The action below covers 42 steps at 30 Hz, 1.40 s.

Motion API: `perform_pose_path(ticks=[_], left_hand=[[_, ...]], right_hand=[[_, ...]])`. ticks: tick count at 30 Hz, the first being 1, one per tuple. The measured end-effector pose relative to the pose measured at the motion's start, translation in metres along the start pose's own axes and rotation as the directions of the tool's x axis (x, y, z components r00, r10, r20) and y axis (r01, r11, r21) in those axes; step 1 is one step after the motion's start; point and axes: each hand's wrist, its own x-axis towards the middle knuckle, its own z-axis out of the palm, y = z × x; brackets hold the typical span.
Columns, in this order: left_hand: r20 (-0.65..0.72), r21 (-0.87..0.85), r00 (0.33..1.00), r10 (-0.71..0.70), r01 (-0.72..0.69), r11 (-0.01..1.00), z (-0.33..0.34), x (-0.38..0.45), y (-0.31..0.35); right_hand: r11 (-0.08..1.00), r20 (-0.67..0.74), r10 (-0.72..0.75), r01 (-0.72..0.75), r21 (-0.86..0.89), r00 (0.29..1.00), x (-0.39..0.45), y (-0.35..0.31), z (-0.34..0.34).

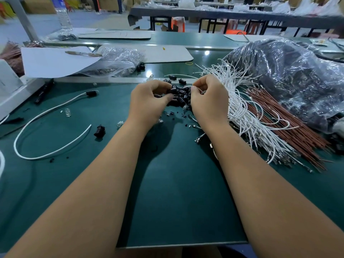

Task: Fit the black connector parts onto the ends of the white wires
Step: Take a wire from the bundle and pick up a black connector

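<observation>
We were mid-insertion over the connector pile (179,96): left hand (149,101) pinched a black connector (173,89), right hand (208,98) pinched a white wire (188,87) end at it; next, probably push home.

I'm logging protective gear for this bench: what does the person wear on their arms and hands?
Nothing that shows. The left hand and the right hand are bare, with no gloves, rings or finger cots visible. Both forearms are uncovered from the wrist to the bottom edge of the picture: no sleeves, no watch, no wrist strap or band in view. The fingernails look short and unpainted.
</observation>
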Motion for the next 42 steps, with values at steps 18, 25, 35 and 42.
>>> perform_pose_path(ticks=[18, 25, 35, 42], left_hand=[[0.038, -0.079, 0.999, -0.023, 0.026, 0.997, 0.0013, -0.0024, 0.0034], [0.031, -0.143, 0.999, -0.037, 0.041, 0.989, 0.0015, -0.002, 0.0021], [0.031, -0.296, 0.997, -0.073, 0.079, 0.952, -0.0038, 0.0014, -0.005], [0.079, -0.366, 0.996, -0.051, 0.077, 0.927, -0.0038, 0.0008, -0.0032]], right_hand=[[0.997, 0.014, -0.075, 0.075, -0.025, 0.997, -0.0015, -0.0009, 0.0009], [0.991, 0.079, -0.129, 0.125, 0.05, 0.989, -0.0034, -0.0035, 0.0018], [0.978, 0.099, -0.167, 0.153, 0.142, 0.981, -0.0041, -0.003, 0.0055], [0.981, 0.111, -0.178, 0.169, 0.091, 0.978, -0.006, -0.0036, 0.006]])
